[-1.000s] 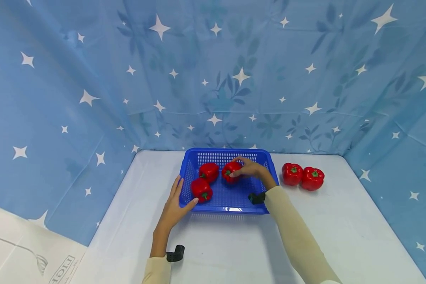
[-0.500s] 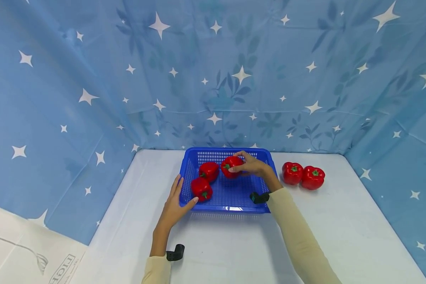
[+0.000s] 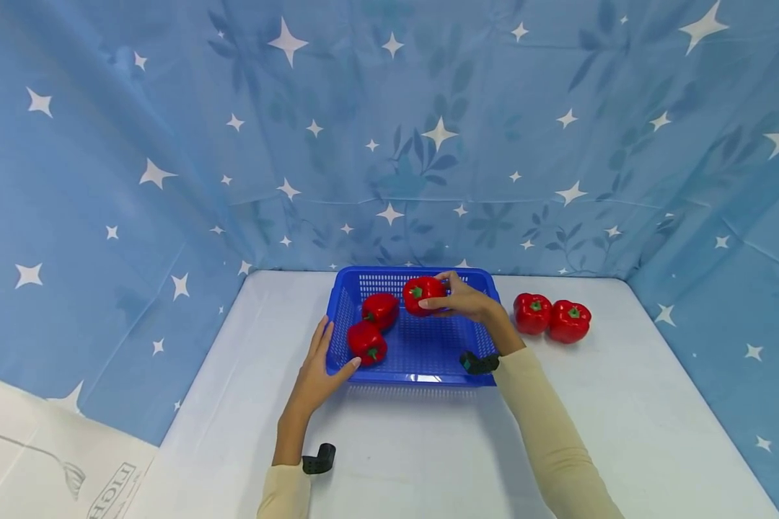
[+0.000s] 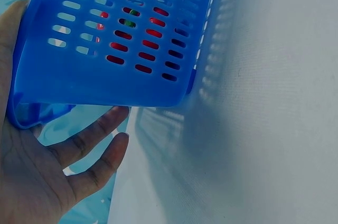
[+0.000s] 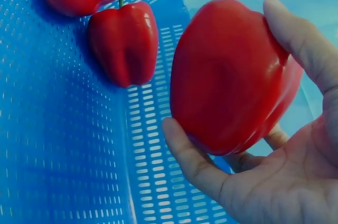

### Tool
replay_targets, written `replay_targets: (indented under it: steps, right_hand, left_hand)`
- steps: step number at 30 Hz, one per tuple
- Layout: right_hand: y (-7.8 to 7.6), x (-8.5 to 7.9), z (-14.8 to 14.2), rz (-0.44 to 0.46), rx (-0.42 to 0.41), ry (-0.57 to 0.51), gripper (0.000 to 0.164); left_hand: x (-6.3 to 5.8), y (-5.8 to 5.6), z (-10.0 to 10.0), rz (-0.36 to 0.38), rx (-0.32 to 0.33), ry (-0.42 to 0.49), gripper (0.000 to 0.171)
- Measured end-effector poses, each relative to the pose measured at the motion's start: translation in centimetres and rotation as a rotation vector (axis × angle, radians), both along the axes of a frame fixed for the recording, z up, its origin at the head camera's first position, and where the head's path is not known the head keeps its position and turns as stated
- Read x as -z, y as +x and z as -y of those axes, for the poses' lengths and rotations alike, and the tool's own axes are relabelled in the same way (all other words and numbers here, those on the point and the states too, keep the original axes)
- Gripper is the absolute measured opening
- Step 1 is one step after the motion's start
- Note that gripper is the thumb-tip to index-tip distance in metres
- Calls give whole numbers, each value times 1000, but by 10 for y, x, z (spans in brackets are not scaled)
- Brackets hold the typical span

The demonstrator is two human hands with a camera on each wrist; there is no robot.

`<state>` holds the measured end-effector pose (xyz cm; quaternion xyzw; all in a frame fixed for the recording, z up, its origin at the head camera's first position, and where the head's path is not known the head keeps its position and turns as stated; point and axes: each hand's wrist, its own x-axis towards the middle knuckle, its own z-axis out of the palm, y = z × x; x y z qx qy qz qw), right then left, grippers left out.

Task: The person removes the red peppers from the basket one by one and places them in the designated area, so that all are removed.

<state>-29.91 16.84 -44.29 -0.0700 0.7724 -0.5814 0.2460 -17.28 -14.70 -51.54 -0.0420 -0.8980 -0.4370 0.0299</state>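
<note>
**A:** ok, head view first, what've we got?

**B:** Right hand is gripping a glossy red bell pepper with a green stem, held over the back half of the blue rectangular plastic basket. Inside the basket, on its left side, there's a plump red pepper and its shiny red neighbour. Just right of the basket, a round red pepper and its red twin sit on the white table.

**A:** and the left hand?

**B:** At the basket's front-left corner, fingers extended along the outside, thumb at the front rim. Not clenched.

**A:** left wrist cam?

**B:** Basket's slotted wall, bits of red and green showing through. Relaxed, spread fingers by the corner.

**A:** right wrist?

**B:** Thumb and curled fingers around the gripped pepper, apart from the two in the basket.
</note>
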Motion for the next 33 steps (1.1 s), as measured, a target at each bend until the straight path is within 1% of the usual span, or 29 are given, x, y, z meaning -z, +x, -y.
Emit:
replay_targets:
  steps: [9, 13, 16, 21, 27, 29, 33]
  right_hand:
    - [4, -5, -6, -55, -25, -107, 79]
    - [8, -8, -9, -77, -18, -125, 75]
    - [12, -9, -12, -105, -3, -122, 76]
    - [20, -13, -17, -161, 37, -111, 83]
    - [32, -15, -26, -210, 125, -71, 94]
    - [36, -13, -31, -217, 138, -80, 95]
    - [45, -10, -39, -235, 173, -91, 92]
  left_hand:
    - [-1, 0, 1, 5, 2, -10, 99]
    - [-1, 0, 0, 10, -1, -11, 98]
    - [0, 0, 0, 4, -1, -11, 98]
    - [2, 0, 1, -11, -1, -2, 98]
    - [4, -2, 2, -19, 0, 0, 98]
    - [4, -2, 2, -18, 3, -5, 98]
    - [3, -2, 1, -6, 4, -3, 98]
